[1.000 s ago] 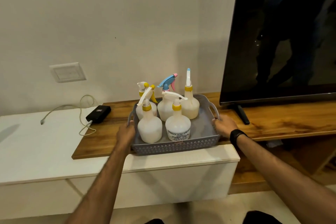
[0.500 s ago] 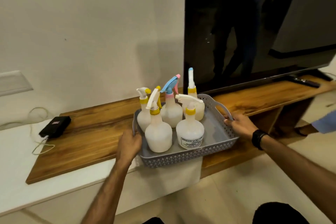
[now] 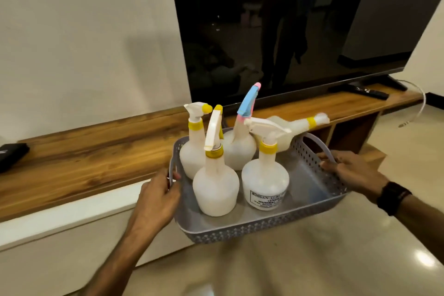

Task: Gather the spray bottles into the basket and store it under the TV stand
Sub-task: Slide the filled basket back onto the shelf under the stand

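A grey perforated basket (image 3: 262,229) hangs in the air in front of the TV stand, tilted down to the right. My left hand (image 3: 157,199) grips its left handle and my right hand (image 3: 350,172) grips its right handle. Several white spray bottles stand in it: two with yellow collars in front (image 3: 215,190) (image 3: 265,186), one at the back left (image 3: 191,154), and one with a blue and pink trigger (image 3: 241,149). A further bottle (image 3: 298,127) at the back right is tipped over toward the right rim.
The wooden TV stand top (image 3: 96,158) runs behind the basket, with a large black TV (image 3: 288,26) on it. Open compartments (image 3: 348,134) show under the stand at the right. A black device (image 3: 12,155) lies far left, a remote (image 3: 367,92) far right. Glossy floor tiles lie below.
Both hands have lifted the basket off the stand and carried it right and forward, over the floor. The back right bottle has tipped over.
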